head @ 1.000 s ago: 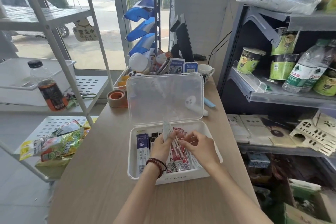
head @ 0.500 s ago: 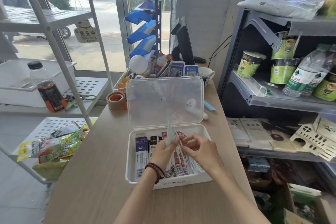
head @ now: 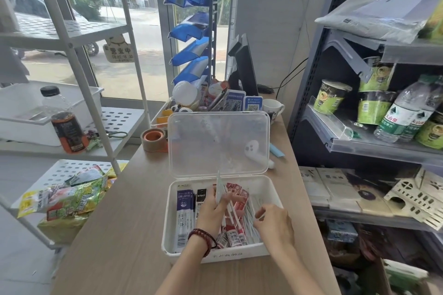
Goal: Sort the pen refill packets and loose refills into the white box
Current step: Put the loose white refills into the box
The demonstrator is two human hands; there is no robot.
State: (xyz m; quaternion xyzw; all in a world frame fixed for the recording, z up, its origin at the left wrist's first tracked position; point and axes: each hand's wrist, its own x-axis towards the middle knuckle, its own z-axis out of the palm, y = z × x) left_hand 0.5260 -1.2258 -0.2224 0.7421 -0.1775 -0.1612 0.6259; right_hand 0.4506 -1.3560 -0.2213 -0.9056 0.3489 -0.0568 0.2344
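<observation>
White box (head: 167,227) on table (head: 115,235), lid raised. Refill packets (head: 184,211) and loose refills (head: 250,219) already inside. Left hand (head: 212,211) pinches clear packet (head: 219,188) upright, not yet laid down. Right hand (head: 274,224) curled over loose refills; grip unclear. Likely nearly finished.

On the table (head: 115,235), close to its near edge: the box (head: 167,242), with the lid (head: 215,141) raised behind it. Inside the box, along the left wall: refill packets (head: 184,213) laid lengthwise; to the right of these, a heap of packets (head: 236,235). Over the heap: the left hand (head: 212,208), a single packet (head: 219,187) upright between its fingers. Over the right part of the box: the right hand (head: 273,223). Behind the lid and to the left: a tape roll (head: 153,139). Behind the lid to the right: a mug (head: 273,106); further back, a monitor (head: 244,64). Left of the table: a rack (head: 72,29), with a bottle (head: 67,127) on one level and snack bags (head: 72,199) on the level below. Right of the table: a shelf unit (head: 359,148) with cups (head: 330,96) and water bottles (head: 402,112).
</observation>
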